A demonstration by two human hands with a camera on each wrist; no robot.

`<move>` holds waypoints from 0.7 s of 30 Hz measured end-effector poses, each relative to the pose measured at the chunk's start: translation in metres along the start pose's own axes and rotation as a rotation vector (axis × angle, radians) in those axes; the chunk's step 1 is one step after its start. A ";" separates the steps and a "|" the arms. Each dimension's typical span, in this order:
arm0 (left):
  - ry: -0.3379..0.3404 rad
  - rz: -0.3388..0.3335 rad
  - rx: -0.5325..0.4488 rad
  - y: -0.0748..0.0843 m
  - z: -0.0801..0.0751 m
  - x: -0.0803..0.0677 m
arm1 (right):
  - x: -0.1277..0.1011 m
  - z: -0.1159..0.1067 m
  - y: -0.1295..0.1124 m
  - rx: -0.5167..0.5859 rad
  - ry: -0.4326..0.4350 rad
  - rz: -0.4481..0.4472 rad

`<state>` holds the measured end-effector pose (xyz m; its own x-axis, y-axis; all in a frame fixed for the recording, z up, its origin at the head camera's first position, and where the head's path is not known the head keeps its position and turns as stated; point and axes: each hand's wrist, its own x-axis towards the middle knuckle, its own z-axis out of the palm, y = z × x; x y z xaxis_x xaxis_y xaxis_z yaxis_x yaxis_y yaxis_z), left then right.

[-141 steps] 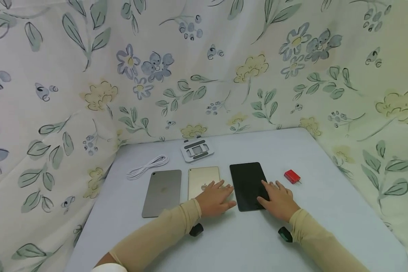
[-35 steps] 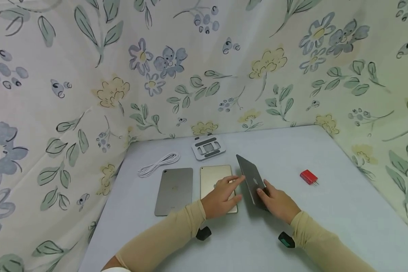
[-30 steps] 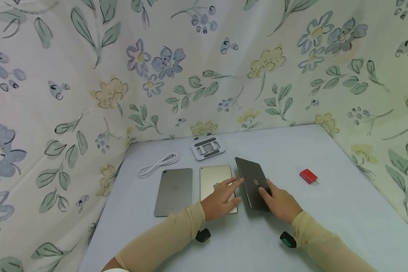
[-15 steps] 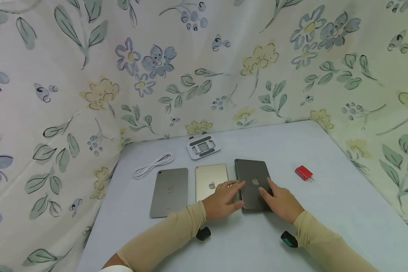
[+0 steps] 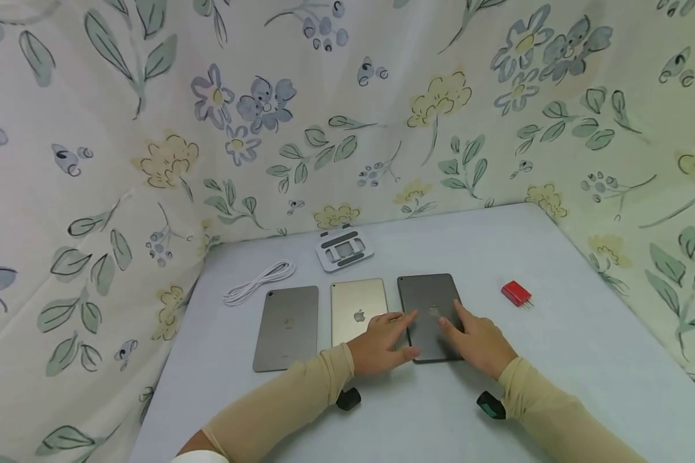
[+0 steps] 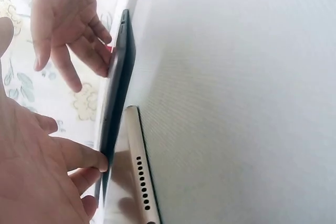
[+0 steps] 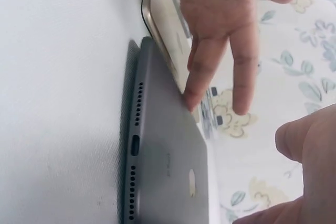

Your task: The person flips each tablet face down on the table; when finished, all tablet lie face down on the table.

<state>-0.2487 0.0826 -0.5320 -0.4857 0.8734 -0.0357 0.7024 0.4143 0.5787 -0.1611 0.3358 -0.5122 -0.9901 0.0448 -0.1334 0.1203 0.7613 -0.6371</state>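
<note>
The dark grey tablet [image 5: 425, 292] lies back side up with its logo showing, low over the table. At its left edge, the left hand [image 5: 375, 347] has its fingers spread; in the left wrist view one fingertip touches the edge. Over the tablet's right side, the right hand [image 5: 482, 341] has its thumb above the back and fingers extended. In the right wrist view, the tablet's speaker holes and port [image 7: 135, 145] face the camera, and the right hand [image 7: 315, 166] appears apart from its surface. A gold tablet [image 5: 350, 296] lies to the left, partly covered by the left hand.
A lighter grey tablet [image 5: 289, 325] lies at the left of the row. Behind stand a coiled white cable [image 5: 260, 283] and a folded silver stand [image 5: 344, 249]. A red plug charger [image 5: 516, 293] sits to the right. Floral cloth [image 5: 324, 161] hangs behind the table.
The dark tablet lay black screen up, then was tipped on edge in the right hand's grip. It has come down back side up, and the right hand's fingers have loosened.
</note>
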 end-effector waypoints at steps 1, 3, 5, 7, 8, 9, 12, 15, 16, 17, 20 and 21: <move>-0.006 -0.016 -0.001 0.000 0.000 -0.001 | 0.000 0.001 0.000 -0.008 0.000 -0.005; -0.020 -0.043 0.007 0.000 0.000 -0.003 | 0.000 0.003 -0.002 -0.019 -0.006 -0.009; -0.030 -0.067 0.027 0.002 -0.001 -0.005 | 0.000 0.005 -0.002 -0.032 -0.007 -0.016; -0.035 -0.076 0.066 0.005 -0.002 -0.003 | 0.001 0.006 -0.003 -0.049 -0.006 -0.020; -0.039 -0.075 0.093 0.007 -0.002 -0.001 | 0.001 0.006 -0.002 -0.061 -0.005 -0.025; -0.041 -0.074 0.122 0.008 -0.003 0.001 | 0.003 0.005 -0.002 -0.078 -0.005 -0.030; -0.057 -0.081 0.190 0.012 -0.005 0.006 | 0.007 0.004 -0.001 -0.122 -0.017 -0.038; -0.074 -0.090 0.231 0.012 -0.005 0.008 | 0.006 0.002 0.000 -0.147 -0.046 -0.006; -0.077 -0.094 0.237 0.011 -0.005 0.008 | 0.005 0.001 0.000 -0.152 -0.053 0.005; -0.077 -0.099 0.241 0.009 -0.005 0.007 | 0.004 0.000 0.000 -0.156 -0.057 0.013; -0.069 -0.109 0.257 0.002 -0.009 0.000 | 0.001 -0.001 -0.001 -0.160 -0.051 -0.007; -0.063 -0.112 0.259 0.000 -0.012 -0.002 | 0.000 0.000 -0.002 -0.153 -0.044 -0.025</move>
<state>-0.2536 0.0777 -0.5222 -0.5398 0.8296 -0.1430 0.7600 0.5533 0.3410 -0.1616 0.3347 -0.5111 -0.9880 -0.0015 -0.1544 0.0797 0.8515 -0.5183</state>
